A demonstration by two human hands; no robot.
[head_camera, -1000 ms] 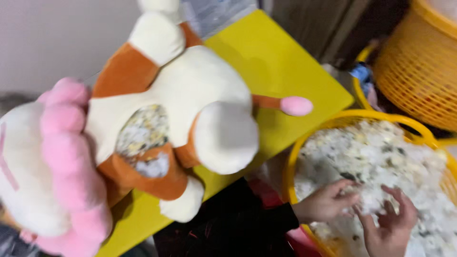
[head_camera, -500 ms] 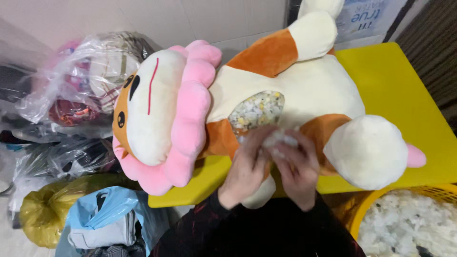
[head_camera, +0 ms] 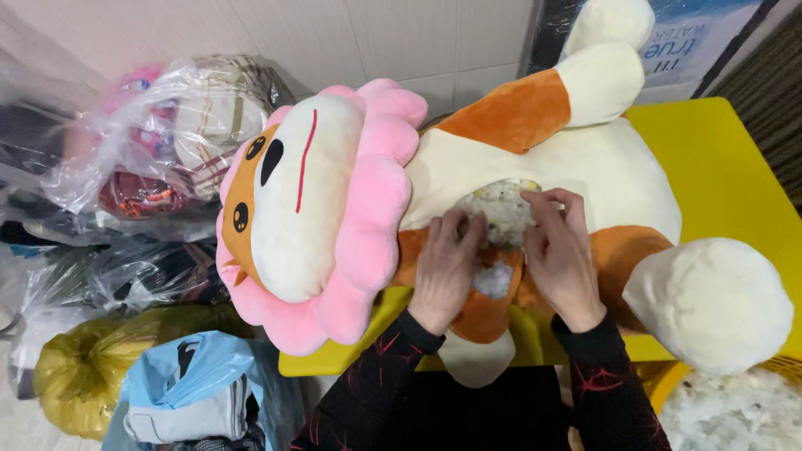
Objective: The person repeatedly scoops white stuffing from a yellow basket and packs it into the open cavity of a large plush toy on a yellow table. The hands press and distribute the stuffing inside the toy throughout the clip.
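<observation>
Left hand (head_camera: 445, 269) and right hand (head_camera: 561, 250), both open with fingers spread, press stuffing (head_camera: 499, 215) (white and speckled) into the plush lion (head_camera: 468, 184) on the yellow worktop (head_camera: 718, 175).

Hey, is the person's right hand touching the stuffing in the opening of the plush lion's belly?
Touching. The head view shows the right hand with fingertips pressed into the speckled stuffing at the opening in the plush lion, no gap visible.

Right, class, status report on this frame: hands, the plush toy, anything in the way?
Left hand and right hand flat beside the stuffing-filled opening. Big cream-and-orange plush lion with pink mane lies on yellow table. Nothing in the way.
</observation>
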